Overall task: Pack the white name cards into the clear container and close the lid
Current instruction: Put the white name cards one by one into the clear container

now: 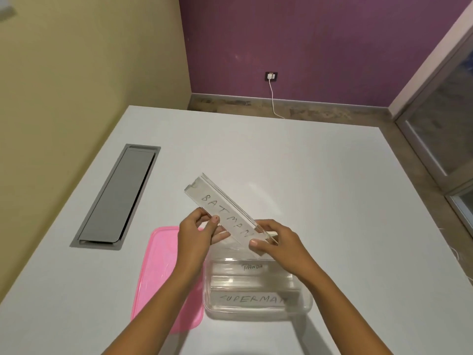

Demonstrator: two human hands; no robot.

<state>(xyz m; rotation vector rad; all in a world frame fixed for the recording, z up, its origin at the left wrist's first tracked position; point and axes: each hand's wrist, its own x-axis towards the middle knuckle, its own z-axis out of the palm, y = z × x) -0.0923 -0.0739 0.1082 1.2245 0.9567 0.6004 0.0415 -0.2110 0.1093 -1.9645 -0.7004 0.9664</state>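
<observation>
A white name card marked BATMAN, in a clear holder, is held tilted above the far edge of the clear container. My left hand pinches its lower long edge, and my right hand grips its near end. Inside the container lie two cards, one marked PANDA and one marked SUPERMAN. The pink lid lies flat on the table to the left of the container, partly under my left forearm.
The white table has a grey cable hatch set into it at the left. Beyond the far edge are a purple wall with a socket and white cable, and a glass door at the right.
</observation>
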